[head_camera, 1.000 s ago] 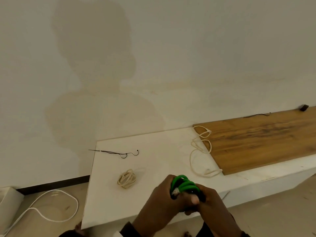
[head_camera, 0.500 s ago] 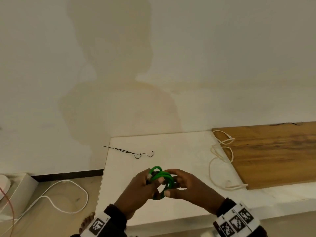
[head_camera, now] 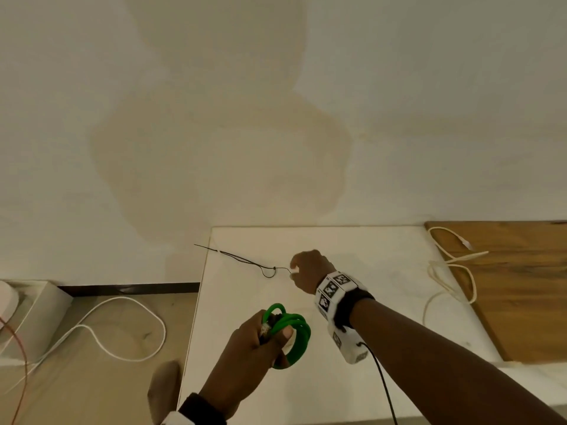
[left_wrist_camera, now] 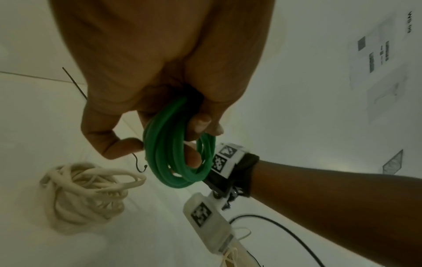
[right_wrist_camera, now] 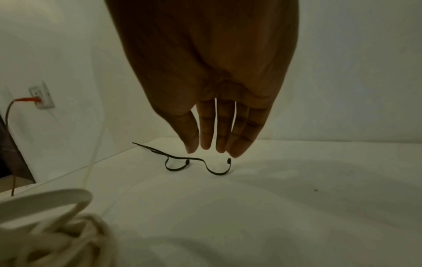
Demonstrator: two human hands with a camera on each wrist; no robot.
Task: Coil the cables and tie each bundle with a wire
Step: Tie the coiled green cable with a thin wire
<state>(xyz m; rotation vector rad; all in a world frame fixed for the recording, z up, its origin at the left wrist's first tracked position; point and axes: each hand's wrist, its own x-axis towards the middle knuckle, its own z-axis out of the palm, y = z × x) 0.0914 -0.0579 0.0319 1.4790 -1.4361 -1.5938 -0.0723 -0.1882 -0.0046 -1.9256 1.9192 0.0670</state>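
Note:
My left hand (head_camera: pixel 254 345) grips a green cable coil (head_camera: pixel 291 335) above the near part of the white table (head_camera: pixel 383 302); in the left wrist view its fingers (left_wrist_camera: pixel 196 126) curl through the green coil (left_wrist_camera: pixel 178 162). My right hand (head_camera: pixel 296 269) reaches out to the hooked end of a thin black wire (head_camera: pixel 245 260) near the table's far left corner. In the right wrist view its fingers (right_wrist_camera: pixel 210 140) hang straight just above the black wire (right_wrist_camera: pixel 196 162), holding nothing. A coiled cream cable bundle (left_wrist_camera: pixel 84 195) lies on the table below my left hand.
A loose cream cable (head_camera: pixel 451 265) trails over the table's right side onto a wooden board (head_camera: pixel 521 286). On the floor at the left lie a white cable (head_camera: pixel 122 326) and a white box (head_camera: pixel 30 314). A wall socket (right_wrist_camera: pixel 42 97) holds a red plug.
My right hand has let go of the green coil and moved forward to the black wire. My left hand alone now holds the coil, lower and nearer to me.

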